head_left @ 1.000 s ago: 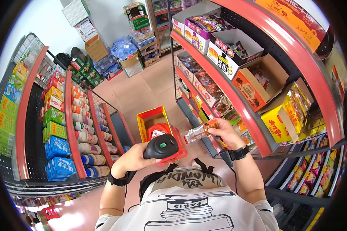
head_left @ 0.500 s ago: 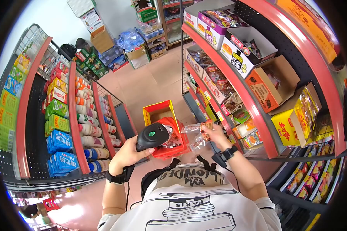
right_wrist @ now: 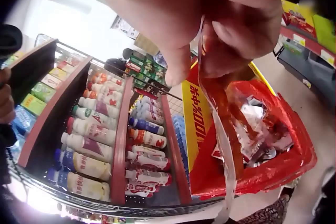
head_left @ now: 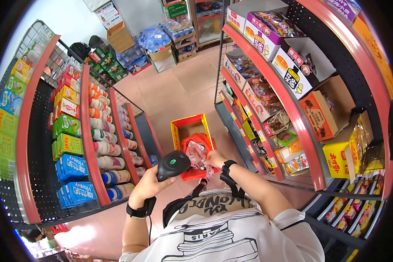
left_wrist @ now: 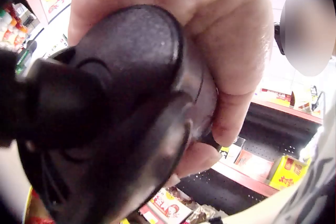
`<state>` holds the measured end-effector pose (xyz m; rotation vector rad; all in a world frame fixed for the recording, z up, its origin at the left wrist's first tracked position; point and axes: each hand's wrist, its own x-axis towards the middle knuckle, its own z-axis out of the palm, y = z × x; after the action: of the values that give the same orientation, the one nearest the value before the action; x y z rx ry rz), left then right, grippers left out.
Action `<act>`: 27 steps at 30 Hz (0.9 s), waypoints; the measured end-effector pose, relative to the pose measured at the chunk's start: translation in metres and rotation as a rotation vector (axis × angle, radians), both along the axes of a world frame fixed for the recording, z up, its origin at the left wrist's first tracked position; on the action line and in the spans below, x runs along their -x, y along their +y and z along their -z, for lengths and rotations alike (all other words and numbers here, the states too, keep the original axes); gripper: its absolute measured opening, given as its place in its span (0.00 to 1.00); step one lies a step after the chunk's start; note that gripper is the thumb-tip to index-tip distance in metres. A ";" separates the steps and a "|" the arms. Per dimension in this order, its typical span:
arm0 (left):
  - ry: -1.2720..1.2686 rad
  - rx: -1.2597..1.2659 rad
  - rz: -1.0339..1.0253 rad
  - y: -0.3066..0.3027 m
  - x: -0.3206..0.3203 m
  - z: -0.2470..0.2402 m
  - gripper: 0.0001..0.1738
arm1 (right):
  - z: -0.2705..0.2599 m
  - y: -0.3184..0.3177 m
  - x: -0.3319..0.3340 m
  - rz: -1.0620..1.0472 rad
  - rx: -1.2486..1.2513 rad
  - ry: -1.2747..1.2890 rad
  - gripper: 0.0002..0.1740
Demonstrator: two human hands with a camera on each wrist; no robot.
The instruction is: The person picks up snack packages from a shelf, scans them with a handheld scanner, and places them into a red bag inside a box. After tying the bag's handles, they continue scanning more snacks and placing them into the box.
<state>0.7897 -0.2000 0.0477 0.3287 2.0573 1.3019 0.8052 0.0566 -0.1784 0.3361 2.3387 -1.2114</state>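
In the head view my left hand grips a black scanner-like device, its rounded head facing up; the left wrist view shows the fingers wrapped round the device. My right hand is over the right side of a red bag inside a yellow-and-red box. In the right wrist view the right hand pinches a clear packet with reddish-brown contents, hanging above the bag's right-wrist-view opening. Other small packets lie in the red bag.
Shelves of bottles and drink cartons stand on the left. On the right, shelves hold open snack boxes and a yellow box. Water packs and cartons are at the back, beyond the tiled floor.
My right hand has moved left from beside the right shelf to the red bag, bringing the packet with it. The left hand still grips the device, slightly lower in view.
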 end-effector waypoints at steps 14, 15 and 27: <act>0.027 -0.051 0.212 0.046 0.030 -0.026 0.28 | -0.161 0.113 -0.013 0.433 0.685 0.219 0.07; 0.041 -0.064 0.241 0.051 0.029 -0.030 0.28 | -0.173 0.116 -0.019 0.444 0.681 0.231 0.07; 0.179 -0.070 0.436 0.085 0.012 -0.051 0.23 | -0.213 0.136 -0.066 0.547 0.642 0.396 0.07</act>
<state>0.7782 -0.1155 0.0982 0.8985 1.9380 1.1052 0.8708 0.1923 0.0342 0.5638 2.0468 -2.3880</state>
